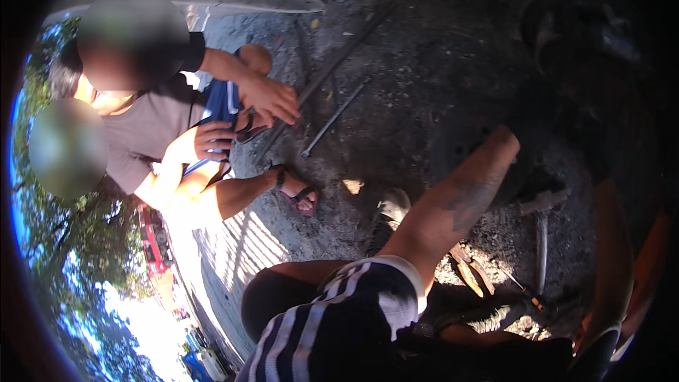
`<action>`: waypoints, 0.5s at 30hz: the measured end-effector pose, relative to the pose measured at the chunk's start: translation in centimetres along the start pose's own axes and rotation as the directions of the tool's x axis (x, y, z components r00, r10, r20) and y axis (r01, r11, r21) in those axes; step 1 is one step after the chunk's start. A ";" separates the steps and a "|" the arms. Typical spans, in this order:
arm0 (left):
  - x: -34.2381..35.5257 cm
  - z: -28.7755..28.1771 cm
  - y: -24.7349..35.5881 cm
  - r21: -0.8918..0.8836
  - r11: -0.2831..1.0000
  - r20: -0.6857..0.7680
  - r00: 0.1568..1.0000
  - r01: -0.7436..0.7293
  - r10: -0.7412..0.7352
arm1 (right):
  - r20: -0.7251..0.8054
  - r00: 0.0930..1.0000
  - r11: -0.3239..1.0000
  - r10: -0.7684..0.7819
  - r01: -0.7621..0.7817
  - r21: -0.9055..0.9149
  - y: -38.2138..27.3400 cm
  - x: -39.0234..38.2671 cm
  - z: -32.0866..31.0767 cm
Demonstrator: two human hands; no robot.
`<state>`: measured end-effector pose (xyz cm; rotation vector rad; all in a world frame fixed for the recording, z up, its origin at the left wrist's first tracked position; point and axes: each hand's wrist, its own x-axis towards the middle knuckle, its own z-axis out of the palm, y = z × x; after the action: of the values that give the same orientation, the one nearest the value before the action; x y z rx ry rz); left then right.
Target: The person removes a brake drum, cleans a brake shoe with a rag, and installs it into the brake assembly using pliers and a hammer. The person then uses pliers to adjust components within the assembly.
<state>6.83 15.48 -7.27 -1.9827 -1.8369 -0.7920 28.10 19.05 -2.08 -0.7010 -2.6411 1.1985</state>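
Observation:
A tattooed bare limb (460, 198) extends from striped black clothing (332, 311) toward a dark round metal piece with holes (453, 134). At the right, my right forearm (610, 262) rises into shadow below a dark cylindrical object (580, 28). I cannot make out either of my hands or what they touch in that darkness. On the ground nearby lie a hammer (542, 247), a tool with two yellowish handles (470, 279) and a screwdriver with an orange handle (535, 303).
A co-worker in a brown shirt (159, 127) crouches at left, both hands raised near their knees, a sandaled foot (297, 194) forward. A long dark bar (339, 53) and a thinner metal rod (332, 120) lie on dirt. Trees (56, 255) and a red vehicle (155, 240) appear beyond.

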 end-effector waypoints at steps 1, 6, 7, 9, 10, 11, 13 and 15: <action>-2.8 -1.2 -2.1 0.137 0.991 0.044 0.999 0.009 -0.016 | 0.046 0.997 0.998 -0.066 0.065 0.019 -0.9 0.9 2.3; 0.5 0.8 2.6 -0.090 0.954 0.033 0.958 0.285 -0.283 | 0.066 0.997 0.985 -0.045 0.055 -0.166 0.0 0.0 0.7; 2.7 -1.6 5.5 -0.367 0.838 0.046 0.907 0.405 -0.418 | 0.059 0.998 0.977 -0.006 0.019 -0.211 1.4 -1.0 -0.3; 2.2 -3.5 4.7 -0.167 0.910 -0.061 0.918 0.379 -0.393 | 0.076 0.995 0.973 -0.060 0.075 -0.220 0.0 -0.1 0.1; 1.6 -0.1 3.0 0.236 0.953 -0.133 0.978 0.190 -0.162 | 0.064 0.996 0.965 -0.062 0.076 -0.251 -0.8 0.0 -0.5; -1.4 -0.1 1.3 0.473 0.876 -0.053 0.995 0.096 -0.081 | 0.090 0.991 0.974 -0.097 0.113 -0.194 -0.6 0.1 1.2; -1.4 0.7 1.1 0.603 0.797 -0.027 1.000 0.011 0.007 | 0.075 0.993 0.971 -0.096 0.110 -0.214 -0.7 0.2 0.7; 0.5 0.0 2.7 0.079 0.971 -0.111 0.970 0.227 -0.218 | 0.053 0.996 0.966 -0.065 0.076 -0.246 0.1 -0.7 -0.1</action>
<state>9.50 15.55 -6.66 -1.6689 -2.0208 -0.8389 28.77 18.87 -2.10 -0.6171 -2.8585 0.8837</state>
